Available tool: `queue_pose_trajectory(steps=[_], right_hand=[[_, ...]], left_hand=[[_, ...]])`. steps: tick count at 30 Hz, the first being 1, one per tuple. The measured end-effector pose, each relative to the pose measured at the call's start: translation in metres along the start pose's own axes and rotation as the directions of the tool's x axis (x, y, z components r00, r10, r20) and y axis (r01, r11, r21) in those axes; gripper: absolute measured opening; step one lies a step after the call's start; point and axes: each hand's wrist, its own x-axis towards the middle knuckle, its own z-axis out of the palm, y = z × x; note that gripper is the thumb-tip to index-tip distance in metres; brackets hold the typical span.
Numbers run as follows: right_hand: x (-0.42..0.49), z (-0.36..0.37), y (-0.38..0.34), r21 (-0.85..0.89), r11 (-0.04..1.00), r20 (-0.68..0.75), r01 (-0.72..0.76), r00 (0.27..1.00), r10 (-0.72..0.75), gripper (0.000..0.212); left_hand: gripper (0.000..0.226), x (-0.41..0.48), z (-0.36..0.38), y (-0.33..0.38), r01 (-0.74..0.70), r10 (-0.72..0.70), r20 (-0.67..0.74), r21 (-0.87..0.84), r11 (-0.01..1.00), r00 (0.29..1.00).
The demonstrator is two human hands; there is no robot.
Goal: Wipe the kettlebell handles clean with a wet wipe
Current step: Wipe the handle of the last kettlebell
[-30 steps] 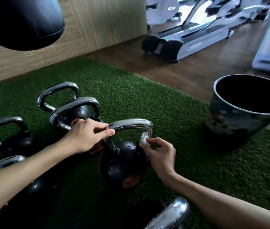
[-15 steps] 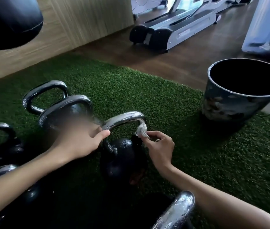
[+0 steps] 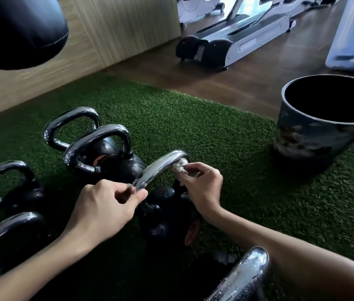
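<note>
Green turf mat [image 3: 193,127] on wooden floor [image 3: 226,83].
Kettlebells [image 3: 115,161] cluster on it, well left of the dark bin [image 3: 315,135] at its edge.

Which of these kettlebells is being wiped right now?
The middle kettlebell, between the hands: the right hand holds the wet wipe against its chrome handle, the left hand pinches the handle's other end. No hand touches the others.

Six kettlebells [image 3: 165,209] (some cropped), two hands [image 3: 100,211], one wipe [image 3: 180,167], one bin [image 3: 315,135], one punch bag [image 3: 15,29], one treadmill [image 3: 247,42].
</note>
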Motion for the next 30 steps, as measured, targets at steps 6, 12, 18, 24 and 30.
queue_pose_trajectory(steps=[6,12,18,24,30], right_hand=[[0.0,-0.01,-0.012,0.051,0.997,0.08,-0.054,0.996,0.05,0.025],[0.0,-0.002,-0.024,0.003,0.999,0.142,-0.039,0.989,0.038,0.024],[0.005,0.0,-0.027,0.017,0.995,0.155,-0.095,0.984,0.091,0.025],[0.0,0.004,-0.032,0.042,0.996,0.227,-0.072,0.972,0.061,0.019],[-0.01,0.007,-0.034,0.089,0.992,0.312,-0.091,0.948,0.059,0.026]], left_hand=[[0.033,0.003,0.001,0.006,0.014,-0.014,-0.005,-0.022,1.0,1.0],[0.038,0.02,0.005,0.009,0.049,-0.049,-0.011,-0.006,0.999,0.999],[0.041,0.031,0.009,0.01,0.044,-0.044,-0.021,0.002,0.999,0.999],[0.044,0.035,0.01,0.001,0.021,-0.02,-0.03,0.004,1.0,0.999],[0.038,0.035,0.008,-0.001,-0.015,0.014,-0.059,-0.031,0.999,0.998]])
